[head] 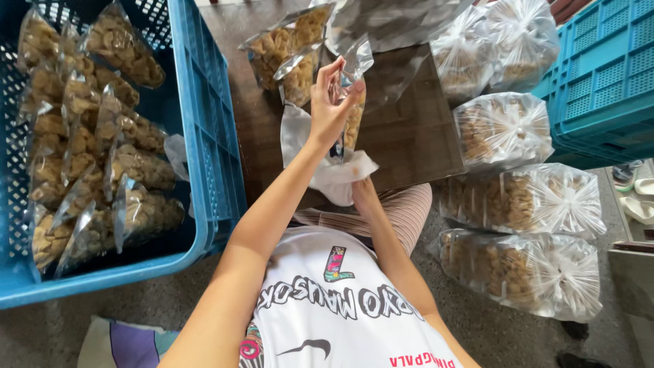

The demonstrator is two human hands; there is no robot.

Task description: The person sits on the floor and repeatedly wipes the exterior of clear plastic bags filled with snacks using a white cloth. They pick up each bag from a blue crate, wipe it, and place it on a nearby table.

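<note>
My left hand point(332, 102) is raised over a low dark wooden table point(415, 136), its fingers pinching the top of a clear snack pouch point(353, 112) filled with brown pieces. My right hand point(363, 193) is lower, mostly hidden under a white cloth point(327, 170) that it presses against the bottom of the pouch. Two more filled pouches point(289, 51) lie on the table just beyond my left hand.
A blue plastic crate point(211, 136) at left holds several filled pouches point(88, 136). Several large clear bags of the same snack point(504, 129), tied at the top, lie on the concrete floor at right. Another blue crate point(599, 75) stands at far right. Sandals point(637, 194) lie nearby.
</note>
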